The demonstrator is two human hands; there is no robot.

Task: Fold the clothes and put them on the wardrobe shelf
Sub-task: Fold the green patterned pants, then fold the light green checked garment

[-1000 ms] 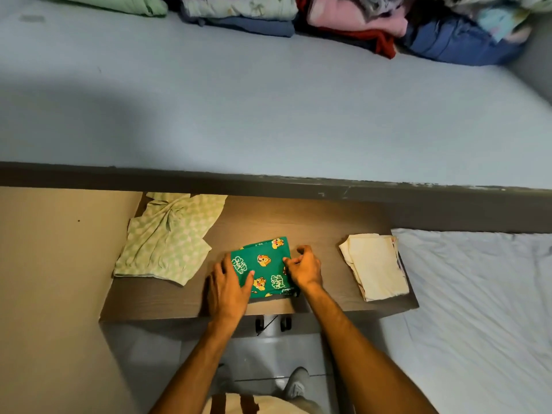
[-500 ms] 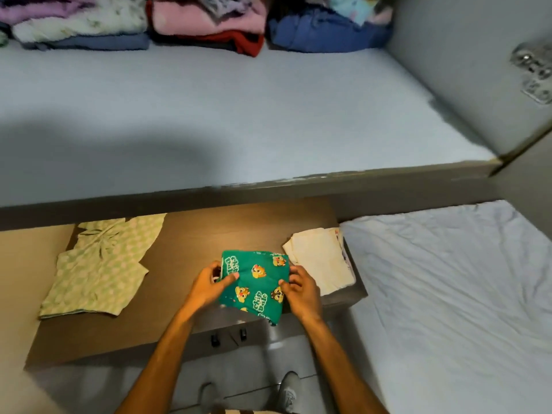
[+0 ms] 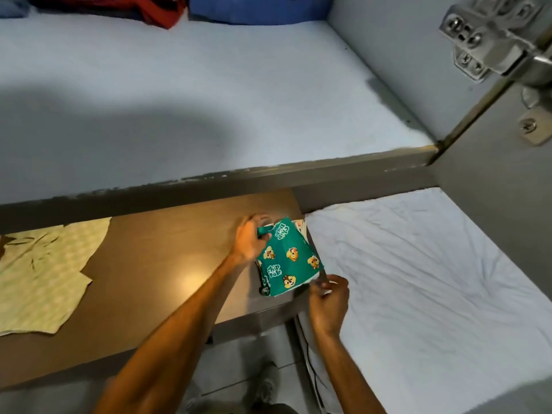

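A folded green garment printed with cartoon chipmunks is held over the right end of the brown table. My left hand grips its far left edge. My right hand pinches its near right corner. Under it a sliver of the folded cream cloth shows, mostly hidden. The pale blue wardrobe shelf lies above and beyond the table, with folded clothes stacked at its back: a red piece and a blue piece.
A pale green checked garment lies unfolded on the table's left end. A bed with a wrinkled white sheet is to the right. The wardrobe's side wall carries a metal hinge at the upper right.
The green garment has been lifted and carried right, over the cream cloth. Both hands moved with it, and my view swung right and closer.
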